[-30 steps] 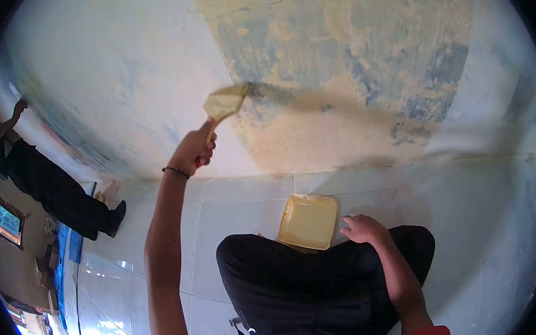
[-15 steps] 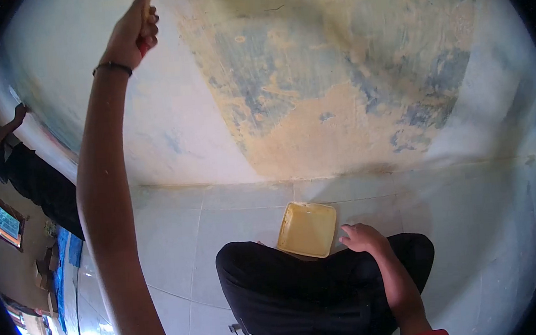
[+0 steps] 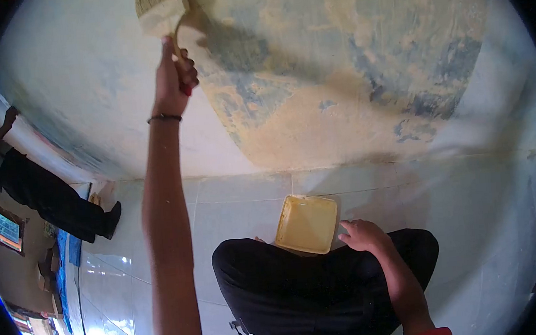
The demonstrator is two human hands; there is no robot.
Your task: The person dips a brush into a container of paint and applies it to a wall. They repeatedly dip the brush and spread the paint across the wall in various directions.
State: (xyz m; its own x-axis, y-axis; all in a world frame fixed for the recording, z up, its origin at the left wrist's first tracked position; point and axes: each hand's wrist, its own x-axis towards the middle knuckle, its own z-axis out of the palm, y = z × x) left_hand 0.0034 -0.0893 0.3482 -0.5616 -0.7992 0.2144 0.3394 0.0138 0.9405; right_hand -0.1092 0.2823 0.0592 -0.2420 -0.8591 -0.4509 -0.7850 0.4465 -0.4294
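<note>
My left hand (image 3: 176, 77), with a dark band at the wrist, is wrapped round the handle of a wide paintbrush (image 3: 164, 10). The arm reaches up, and the pale bristles point upward at the patchy wall (image 3: 300, 95), which shows cream, white and blue-grey areas. A cream-coloured rectangular paint tray (image 3: 308, 226) lies on the floor just in front of my crossed legs. To the right of it my right hand (image 3: 362, 234) rests by my knee, its fingers loosely apart and holding nothing.
On the left another person in dark trousers (image 3: 46, 191) has a hand (image 3: 10, 116) up at the wall. Blue sheeting (image 3: 67, 252) lies along the floor at the left. Pale tiles (image 3: 233, 208) meet the wall in front of me.
My left hand has moved right and down in view, bringing the brush head into sight. My right hand stays by the knee. More of the other person's legs shows.
</note>
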